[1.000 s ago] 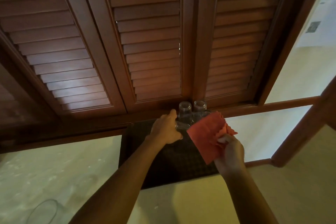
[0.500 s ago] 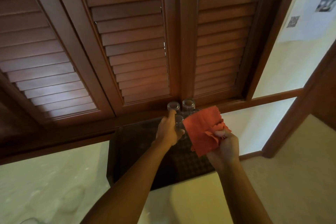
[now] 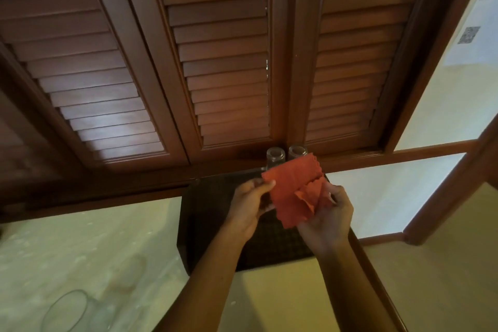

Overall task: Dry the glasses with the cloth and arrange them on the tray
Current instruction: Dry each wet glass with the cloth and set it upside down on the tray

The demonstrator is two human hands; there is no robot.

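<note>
Both my hands pinch the cloth (image 3: 292, 191): left hand (image 3: 249, 203) its left edge, right hand (image 3: 327, 217) its bunched right side. Two glasses (image 3: 275, 157) stand just beyond them, mouths down, on the tray (image 3: 207, 224); neither hand is clearly nearer.

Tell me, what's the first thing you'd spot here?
The orange cloth jumps out, held up in the middle by the left hand and right hand above the dark tray. Behind its top edge, two glasses stand at the foot of the big wooden shutters.
</note>
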